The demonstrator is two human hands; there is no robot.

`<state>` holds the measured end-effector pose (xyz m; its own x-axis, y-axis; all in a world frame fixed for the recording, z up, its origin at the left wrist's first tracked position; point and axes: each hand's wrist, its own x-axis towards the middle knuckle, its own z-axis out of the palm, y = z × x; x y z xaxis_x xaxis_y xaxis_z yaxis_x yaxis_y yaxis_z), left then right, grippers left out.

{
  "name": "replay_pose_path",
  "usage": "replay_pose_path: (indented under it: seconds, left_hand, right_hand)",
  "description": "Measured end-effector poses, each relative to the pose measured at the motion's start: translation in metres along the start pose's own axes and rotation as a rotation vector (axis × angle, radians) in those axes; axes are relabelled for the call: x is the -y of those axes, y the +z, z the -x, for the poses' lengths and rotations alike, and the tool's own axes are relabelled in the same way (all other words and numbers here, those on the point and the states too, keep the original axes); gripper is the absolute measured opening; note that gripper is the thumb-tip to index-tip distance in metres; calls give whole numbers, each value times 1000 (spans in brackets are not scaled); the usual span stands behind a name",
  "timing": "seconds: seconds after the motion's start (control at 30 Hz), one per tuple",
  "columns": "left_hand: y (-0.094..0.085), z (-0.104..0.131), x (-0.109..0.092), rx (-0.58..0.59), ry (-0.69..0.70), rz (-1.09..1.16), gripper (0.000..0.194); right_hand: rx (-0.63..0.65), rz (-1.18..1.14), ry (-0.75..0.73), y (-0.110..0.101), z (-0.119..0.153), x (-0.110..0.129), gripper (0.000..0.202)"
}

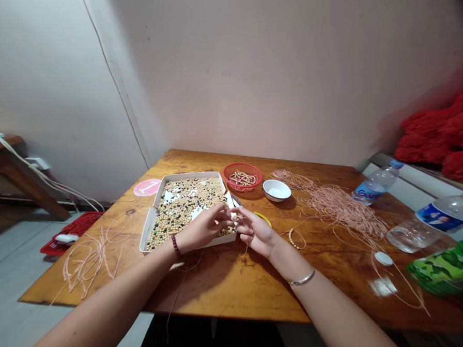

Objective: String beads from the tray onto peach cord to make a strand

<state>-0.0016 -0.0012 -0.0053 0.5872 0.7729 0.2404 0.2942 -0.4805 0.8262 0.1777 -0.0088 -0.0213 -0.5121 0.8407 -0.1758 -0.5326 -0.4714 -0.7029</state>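
Note:
My left hand (209, 225), a dark red bead bracelet on its wrist, is over the right front part of a shallow white box (146, 236) of small beads (183, 204). Its thumb and fingers are closed in a pinch; what they hold is too small to make out. Facing it at the box's right edge is my right hand (257, 233), fingers curled, wearing a silver bangle. A thin pinkish cord (244, 251) hangs below the right fingers. The beads are mostly tan, mixed with black and a few green or red ones.
Behind stand a red basket (234, 185) of beaded strands and a white bowl (277, 189). A short bead string (293, 240) lies right of my hands. Pink cord (340, 207) is heaped to the right, near plastic bottles (376, 183). Loose cords (89, 262) lie at the left edge.

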Motion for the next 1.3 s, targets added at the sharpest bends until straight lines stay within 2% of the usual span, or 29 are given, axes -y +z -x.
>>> replay_pose_path:
  seconds: [0.33, 0.57, 1.0, 1.3]
  left_hand:
    - [0, -1, 4, 52, -21, 202, 10]
    - [2, -2, 1, 77, -80, 342, 20]
    - [-2, -3, 10, 62, -109, 196, 21]
    - [-5, -3, 6, 55, -137, 204, 19]
  right_hand:
    - [2, 38, 19, -1, -1, -2, 20]
    - [-17, 48, 38, -1, -2, -4, 19]
    - [-53, 34, 40, -1, -1, -2, 18]
    - [-128, 77, -85, -8, -6, -1, 23]
